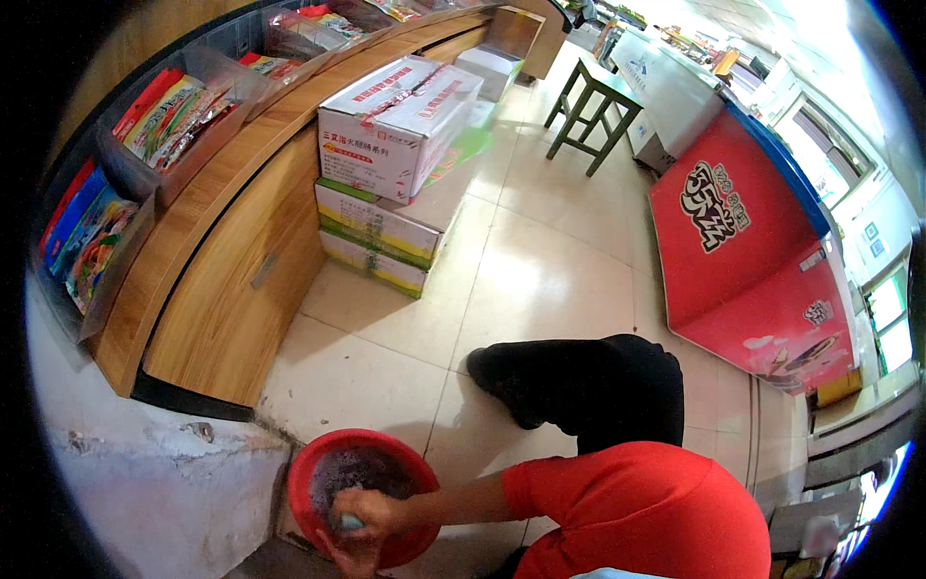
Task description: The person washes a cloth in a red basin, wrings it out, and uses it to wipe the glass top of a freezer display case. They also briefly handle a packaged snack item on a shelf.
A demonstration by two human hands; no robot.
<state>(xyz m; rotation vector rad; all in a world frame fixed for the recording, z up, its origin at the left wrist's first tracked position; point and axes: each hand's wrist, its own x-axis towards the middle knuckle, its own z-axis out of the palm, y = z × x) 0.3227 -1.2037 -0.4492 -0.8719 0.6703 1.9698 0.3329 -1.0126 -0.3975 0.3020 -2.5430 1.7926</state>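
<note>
A red plastic basin (417, 470) stands on the floor near the bottom, beside the wall corner, with greyish, sudsy-looking water in it. My right hand (376, 510) reaches over the basin from the right, its fingers closed round a small pale-blue thing (350, 522); whether that is a cloth or a piece of soap does not show. Just below it, at the basin's near left rim, is my left hand (357, 557). It is close against the right hand and partly hidden, so its grip cannot be made out.
A white wall (164, 482) edges the basin's left. Stacked cartons (386, 130) stand beside a wooden shelf unit (227, 280) with bagged goods. Farther off are a stool (596, 101) and a red-sided freezer (743, 232). My dark-clad leg (598, 386) extends over the tiled floor (540, 280).
</note>
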